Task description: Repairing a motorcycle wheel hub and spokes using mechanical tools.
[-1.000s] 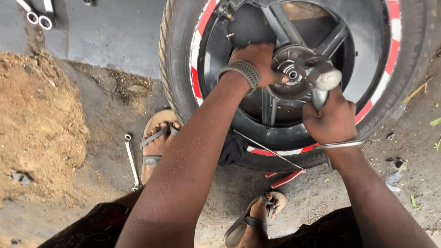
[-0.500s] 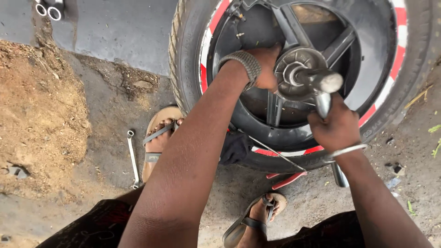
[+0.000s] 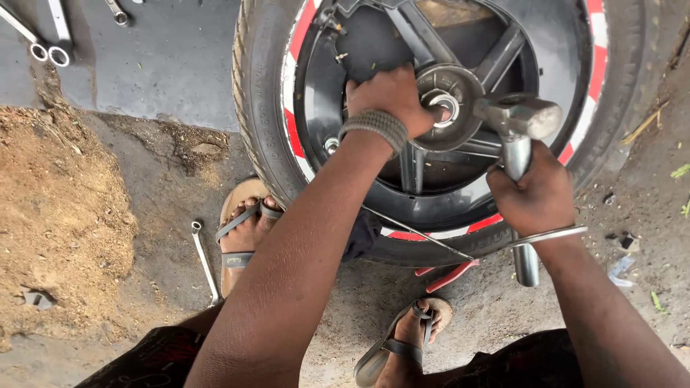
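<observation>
Head view: right hand (image 3: 537, 195) grips hammer (image 3: 519, 136) beside wheel hub (image 3: 449, 106).

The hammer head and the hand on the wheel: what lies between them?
In the head view, the wheel's round metal hub lies between the hammer head and the left hand.

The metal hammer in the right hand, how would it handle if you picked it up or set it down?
The hammer looks all metal, so probably stiff and head-heavy. Its round, smooth handle might slip in the right hand and could roll on the ground.
</observation>
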